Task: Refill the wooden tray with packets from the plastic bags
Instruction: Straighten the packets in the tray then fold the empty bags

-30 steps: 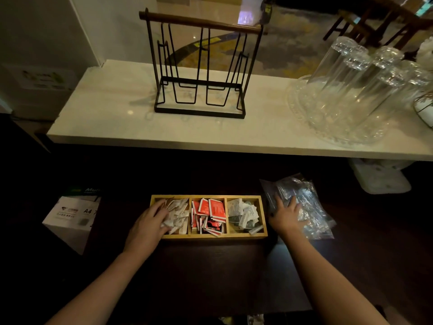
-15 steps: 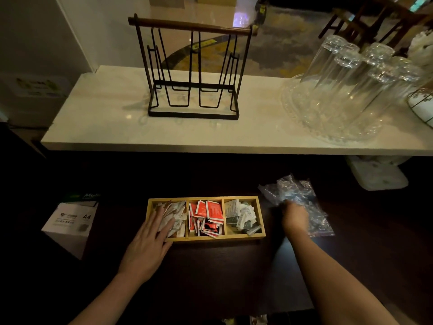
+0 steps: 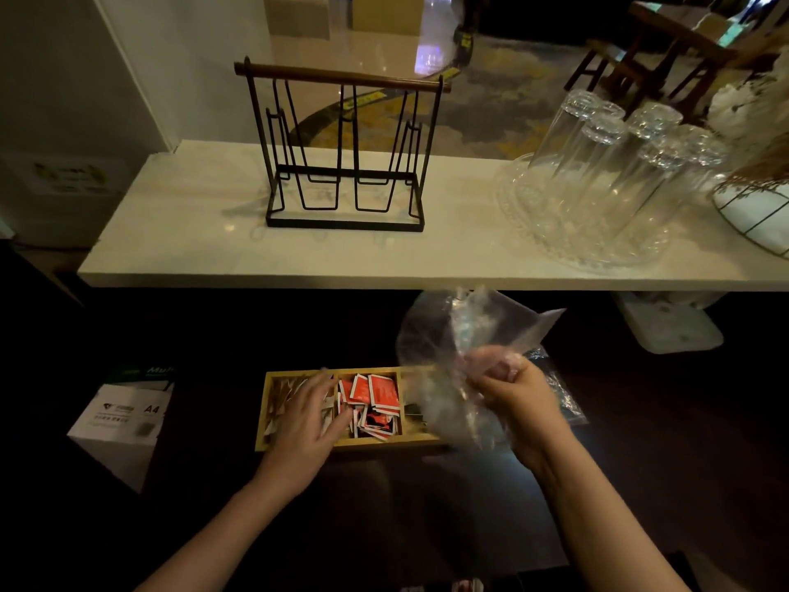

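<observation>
A wooden tray (image 3: 386, 445) with three compartments sits on the dark counter in front of me. Its left compartment holds pale packets (image 3: 277, 401), its middle one red packets (image 3: 372, 399). My left hand (image 3: 305, 418) lies flat, fingers spread, over the left compartment and the tray's front edge. My right hand (image 3: 514, 397) is shut on a clear plastic bag (image 3: 459, 348), lifted above the tray's right compartment, which it mostly hides. Another plastic bag (image 3: 563, 390) lies on the counter behind that hand.
A pale stone shelf (image 3: 192, 249) runs above the counter with a black wire rack (image 3: 346, 164) and upturned glasses (image 3: 606, 164) on a glass plate. A white A4 paper box (image 3: 124, 416) stands left of the tray. A white object (image 3: 670, 326) sits under the shelf at right.
My right hand has closed on a plastic bag and lifted it up and left over the tray's right end. My left hand stays on the tray's left side.
</observation>
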`<state>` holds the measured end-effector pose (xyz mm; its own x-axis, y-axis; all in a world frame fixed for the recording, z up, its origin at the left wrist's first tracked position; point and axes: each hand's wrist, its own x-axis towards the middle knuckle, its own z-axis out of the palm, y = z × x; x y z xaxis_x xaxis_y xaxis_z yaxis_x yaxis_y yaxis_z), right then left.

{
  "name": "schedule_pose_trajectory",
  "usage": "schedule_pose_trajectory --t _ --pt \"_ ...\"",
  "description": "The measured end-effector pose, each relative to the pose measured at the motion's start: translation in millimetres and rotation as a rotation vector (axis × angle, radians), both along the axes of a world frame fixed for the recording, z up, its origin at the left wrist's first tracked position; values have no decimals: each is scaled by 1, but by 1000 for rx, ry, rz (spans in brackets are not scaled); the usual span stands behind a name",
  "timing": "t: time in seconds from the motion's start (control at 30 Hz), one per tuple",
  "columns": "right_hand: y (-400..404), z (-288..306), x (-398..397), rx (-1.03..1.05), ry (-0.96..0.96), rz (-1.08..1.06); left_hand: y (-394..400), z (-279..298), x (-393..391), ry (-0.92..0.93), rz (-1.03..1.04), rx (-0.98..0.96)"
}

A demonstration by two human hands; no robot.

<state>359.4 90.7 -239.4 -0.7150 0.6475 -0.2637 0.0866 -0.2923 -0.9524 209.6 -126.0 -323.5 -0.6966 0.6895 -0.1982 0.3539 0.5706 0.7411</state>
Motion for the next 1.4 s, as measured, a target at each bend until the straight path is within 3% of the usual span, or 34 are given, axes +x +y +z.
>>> schedule_pose_trajectory --t 0.1,0.17,0.3,0.4,0.53,0.6,0.67,0.7,0.73,0.8,0.87,0.93,1.1,1.17,1.33,1.4 --pt "-16 7 -3 -245 72 157 23 52 14 -709 28 333" --pt "-24 1 -6 -312 49 263 30 70 19 -883 6 444" --pt "-30 -12 -12 -251 -81 355 38 76 17 -655 170 390" --pt "-30 -17 -15 -223 -165 320 35 69 13 -655 194 368" --pt "-37 -17 -19 -126 -220 439 36 67 19 -595 191 358" --pt "-33 -15 -21 -123 -170 465 35 65 20 -562 228 365" --pt "-16 -21 -22 -86 -121 345 32 62 18 -556 261 352" --pt "0 -32 -23 43 -171 232 31 60 17 -557 276 347" --pt "19 -47 -23 282 -304 135 29 58 15 -551 290 348" --pt "54 -87 -14 817 -787 155 27 53 12 -532 322 356" --pt "73 -126 1 883 -1144 347 25 51 11 -517 334 366" --pt "76 -152 11 808 -1246 462 25 51 12 -516 330 382" --pt "77 -172 17 993 -1264 360 21 45 12 -482 328 333" --pt "80 -165 16 985 -1175 229 20 45 12 -468 325 318" --pt "58 -79 -5 924 -579 -173 19 44 12 -439 356 298" --pt "32 -28 -12 730 -303 -170 20 42 12 -436 385 301"
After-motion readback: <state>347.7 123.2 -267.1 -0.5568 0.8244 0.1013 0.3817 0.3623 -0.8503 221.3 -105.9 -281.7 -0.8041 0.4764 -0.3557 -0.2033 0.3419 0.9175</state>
